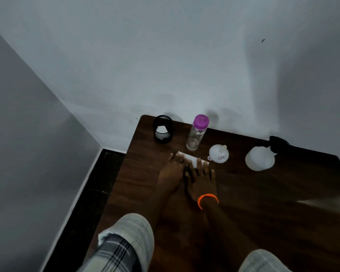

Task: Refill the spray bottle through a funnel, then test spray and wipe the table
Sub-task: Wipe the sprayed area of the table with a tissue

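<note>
While both hands sit on the folded white cloth (192, 160) at the back-centre of the counter (263, 203), we judge this as the wipe/cloth-prep step or the very start; the frame doesn't settle which.

Left hand (171, 173): fingers (178, 159) stretched flat, tips on the cloth's left end, nothing gripped. Right hand (201, 179), orange wristband (207, 200): fingers (202, 165) straight and slightly spread, pressing the cloth's right end. No pinch on either side.

Where things are:
- Spray bottle (260, 158): lying on its side right of the cloth, well apart from both hands, black trigger head (277, 144) pointing toward the wall. Fill level can't be read.
- White funnel (218, 154): on its side just right of the cloth, between it and the spray bottle.
- Clear water bottle (196, 134), purple cap (201, 121) on: upright just behind the cloth. Looks near empty, not certain.
- Black mesh pen cup (163, 128): back-left corner.

Doing it well, in our view:
- Keep palms low and pressure even so the cloth slides flat instead of bunching.
- Stroke toward us, away from the water bottle; it's tall, light and close enough to tip.
- Clear the funnel first, since a rightward sweep would send it rolling.
- If the refill is still pending, stand the spray bottle up before seating the funnel.
</note>
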Tool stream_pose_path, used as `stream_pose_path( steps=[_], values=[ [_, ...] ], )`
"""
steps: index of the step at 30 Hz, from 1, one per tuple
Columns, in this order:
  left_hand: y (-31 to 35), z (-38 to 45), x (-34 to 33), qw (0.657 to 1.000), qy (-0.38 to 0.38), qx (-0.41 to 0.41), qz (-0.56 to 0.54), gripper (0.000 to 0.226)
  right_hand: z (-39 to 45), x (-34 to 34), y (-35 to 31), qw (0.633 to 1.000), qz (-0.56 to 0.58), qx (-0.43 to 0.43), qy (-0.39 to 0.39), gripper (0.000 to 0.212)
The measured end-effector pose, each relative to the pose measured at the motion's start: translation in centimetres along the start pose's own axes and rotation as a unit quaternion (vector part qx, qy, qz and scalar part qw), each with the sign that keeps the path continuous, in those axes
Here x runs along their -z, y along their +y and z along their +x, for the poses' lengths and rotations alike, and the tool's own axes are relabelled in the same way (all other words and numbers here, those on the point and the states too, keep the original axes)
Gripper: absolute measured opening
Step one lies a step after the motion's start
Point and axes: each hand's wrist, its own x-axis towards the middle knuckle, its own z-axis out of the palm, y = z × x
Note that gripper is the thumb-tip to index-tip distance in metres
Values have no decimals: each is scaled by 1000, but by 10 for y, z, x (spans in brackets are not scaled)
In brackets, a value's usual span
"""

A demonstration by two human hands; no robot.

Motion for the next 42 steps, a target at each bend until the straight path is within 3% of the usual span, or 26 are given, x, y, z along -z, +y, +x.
stream_pose_path(
  steps=[10,15,19,25,29,36,40,42],
  values=[
    [30,-109,-26,999,-7,30,-37,56,-96,-29,5,999,-24,34,-26,63],
    [50,-177,-42,997,-16,63,-44,72,-150,-48,8,994,-40,95,-23,61],
    [61,-232,-58,989,-32,120,-81,56,-193,-61,0,989,-50,135,-33,59],
    [79,-317,-71,981,-28,165,-92,53,-251,-78,-21,974,-55,207,-71,59],
    [83,-359,-76,977,21,193,-85,51,-278,-88,-33,964,-63,245,-88,59],
    [120,-386,-92,985,32,168,-34,52,-319,-90,-1,962,-65,254,-74,58],
    [165,-376,-83,988,6,150,-36,58,-337,-85,36,970,-62,225,-71,60],
    [184,-369,-86,990,-45,133,-29,65,-344,-83,59,974,-61,207,-71,61]
  ],
)
